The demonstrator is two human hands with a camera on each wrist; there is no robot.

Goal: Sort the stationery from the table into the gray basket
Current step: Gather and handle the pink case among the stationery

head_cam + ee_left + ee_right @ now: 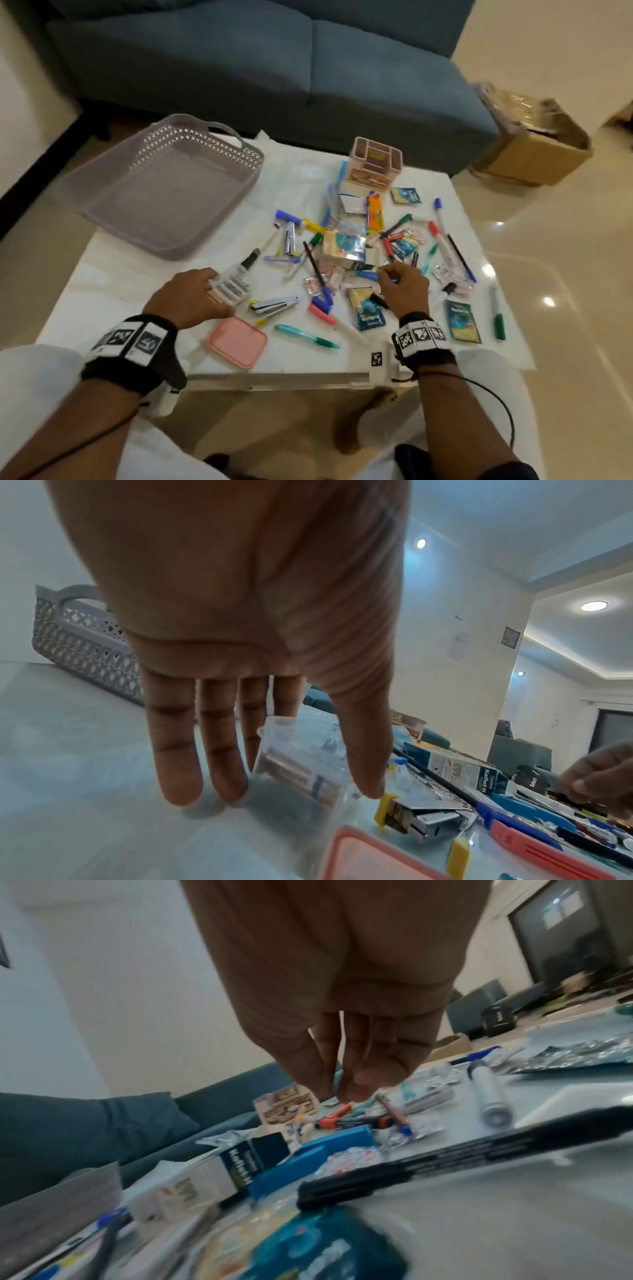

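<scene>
The gray basket (164, 192) stands empty at the table's far left, its lattice wall (85, 647) behind my left hand. My left hand (205, 291) reaches down over a clear compartment box (231, 286). Its thumb is on one side and its fingers on the other, gripping the tilted box (301, 767). My right hand (385, 274) hovers over the pile of pens, markers and packets (346, 246). Its thumb and fingertips (363, 1080) pinch a thin blue pen (368, 275). Most of the pen is hidden by the fingers.
A pink lid (237, 341) and a stapler (274, 305) lie near the front edge beside my left hand. A pink desk organizer (375, 162) stands at the back. A blue sofa (274, 68) is beyond the table, and a cardboard box (534, 144) is on the floor at right.
</scene>
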